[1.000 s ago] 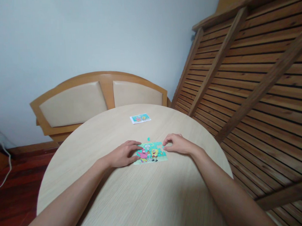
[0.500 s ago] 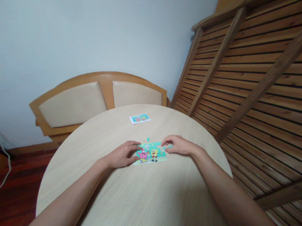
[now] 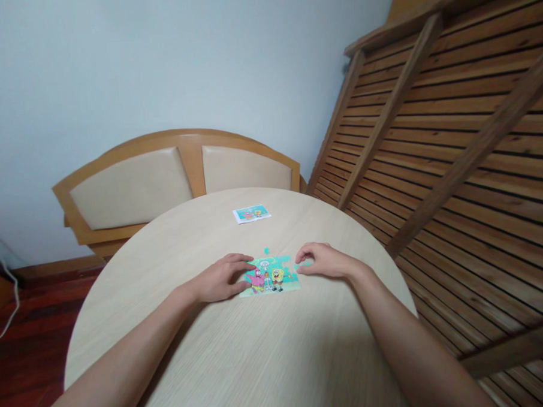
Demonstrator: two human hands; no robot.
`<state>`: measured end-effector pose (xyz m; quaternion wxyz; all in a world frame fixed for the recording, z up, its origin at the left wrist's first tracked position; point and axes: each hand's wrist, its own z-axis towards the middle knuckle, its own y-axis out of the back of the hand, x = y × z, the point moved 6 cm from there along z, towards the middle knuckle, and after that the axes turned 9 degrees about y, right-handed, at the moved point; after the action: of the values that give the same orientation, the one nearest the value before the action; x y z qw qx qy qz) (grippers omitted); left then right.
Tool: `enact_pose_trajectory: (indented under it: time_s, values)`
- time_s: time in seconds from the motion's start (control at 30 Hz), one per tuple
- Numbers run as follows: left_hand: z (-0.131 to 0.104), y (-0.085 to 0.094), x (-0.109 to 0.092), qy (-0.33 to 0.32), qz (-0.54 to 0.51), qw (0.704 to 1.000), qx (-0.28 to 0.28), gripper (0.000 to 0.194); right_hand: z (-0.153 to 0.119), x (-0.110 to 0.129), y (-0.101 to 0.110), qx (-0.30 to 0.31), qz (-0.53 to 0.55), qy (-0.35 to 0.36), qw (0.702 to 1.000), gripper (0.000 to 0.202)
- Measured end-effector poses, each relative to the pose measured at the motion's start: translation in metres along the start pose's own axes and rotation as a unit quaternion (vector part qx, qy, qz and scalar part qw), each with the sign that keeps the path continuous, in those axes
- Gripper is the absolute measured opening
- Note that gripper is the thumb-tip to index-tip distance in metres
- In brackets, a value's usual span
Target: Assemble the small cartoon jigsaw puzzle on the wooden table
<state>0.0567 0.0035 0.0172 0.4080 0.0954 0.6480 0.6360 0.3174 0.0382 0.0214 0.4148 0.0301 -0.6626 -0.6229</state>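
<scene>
A jigsaw puzzle [image 3: 275, 281] with cartoon figures on a turquoise ground lies flat on the round table. Its upper right part shows a gap where the tabletop comes through. My left hand [image 3: 223, 279] rests at the puzzle's left edge, fingers spread, fingertips on it. At the right edge is my right hand [image 3: 321, 261], thumb and forefinger apart, the thumb tip close to the puzzle's border. I make out nothing held between those fingers. One loose turquoise puzzle piece [image 3: 267, 250] lies just beyond the puzzle's top edge.
Farther back on the pale wooden table [image 3: 242, 355] lies a picture card [image 3: 253, 213] with similar cartoon figures. A padded wooden headboard [image 3: 191, 165] stands behind the table. Slatted wooden panels [image 3: 431, 160] lean along the right side.
My right hand has shifted slightly right, away from the puzzle's gap. A turquoise bit seen by its thumb before no longer shows there. My left hand has stayed still.
</scene>
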Motion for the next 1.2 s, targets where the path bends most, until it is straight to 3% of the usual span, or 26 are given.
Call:
enact_pose_trajectory:
  time_s: [0.2, 0.3, 0.47, 0.8, 1.07, 1.2]
  values:
    - [-0.002, -0.002, 0.003, 0.002, -0.001, 1.0, 0.002, 0.04, -0.007, -0.018, 0.01, -0.014, 0.076, -0.006, 0.997, 0.024]
    - [-0.003, -0.002, 0.004, 0.0, -0.002, 1.0, 0.002, 0.04, -0.013, -0.036, 0.019, -0.043, 0.078, -0.042, 0.995, 0.024]
    - [-0.003, -0.003, 0.006, -0.005, -0.003, 1.0, -0.001, 0.041, -0.016, -0.05, 0.019, -0.043, 0.101, -0.053, 0.993, 0.022]
    - [-0.002, 0.001, 0.001, 0.004, 0.003, 1.0, 0.009, 0.04, -0.009, -0.036, 0.004, 0.014, 0.114, -0.052, 0.992, 0.035]
    - [-0.002, 0.001, 0.003, -0.001, 0.005, 1.0, 0.001, 0.039, -0.006, -0.022, 0.004, 0.039, 0.07, -0.01, 0.997, 0.019]
    - [-0.002, 0.001, 0.002, -0.001, 0.006, 1.0, 0.003, 0.039, -0.006, -0.017, 0.003, 0.029, 0.084, -0.017, 0.996, 0.022]
